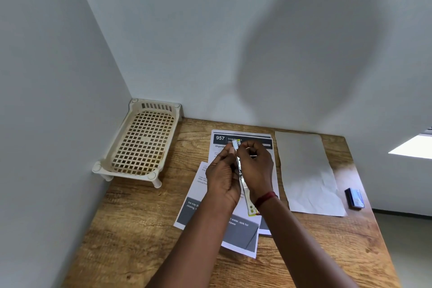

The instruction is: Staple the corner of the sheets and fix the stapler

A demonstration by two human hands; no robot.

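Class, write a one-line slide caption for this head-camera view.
Both hands, left hand and right hand, hold a thin metal strip above printed sheets on a wooden table.

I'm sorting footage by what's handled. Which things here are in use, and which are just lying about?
In use:
left hand
right hand
thin strip, held by both hands

Lying about:
printed sheets
blank paper
plastic basket
small dark box
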